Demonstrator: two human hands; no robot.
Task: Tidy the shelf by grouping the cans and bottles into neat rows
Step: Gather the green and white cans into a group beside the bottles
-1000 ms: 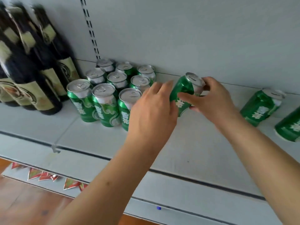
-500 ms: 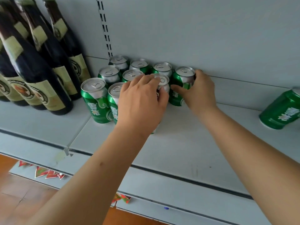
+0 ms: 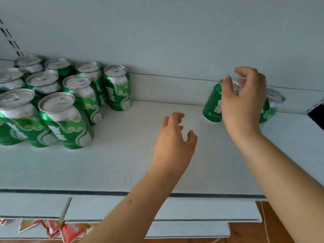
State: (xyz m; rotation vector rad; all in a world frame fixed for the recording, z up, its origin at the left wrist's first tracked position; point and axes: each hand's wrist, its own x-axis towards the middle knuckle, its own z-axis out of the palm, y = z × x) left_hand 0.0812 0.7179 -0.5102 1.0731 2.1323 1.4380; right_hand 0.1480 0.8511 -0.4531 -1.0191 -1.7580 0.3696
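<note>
Two loose green cans (image 3: 213, 104) stand upright at the shelf's (image 3: 122, 155) right rear, well apart from the grouped cans (image 3: 64, 102) on the left, with the right hand (image 3: 243, 100) spread, empty, directly before them, nearer than the loosely curled left hand (image 3: 173, 142).

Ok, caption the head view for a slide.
Right hand reaches for a stray green can; left hand hovers open beside the grouped cans.

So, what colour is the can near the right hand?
Green with white markings and a silver top, seen in the head view.
</note>
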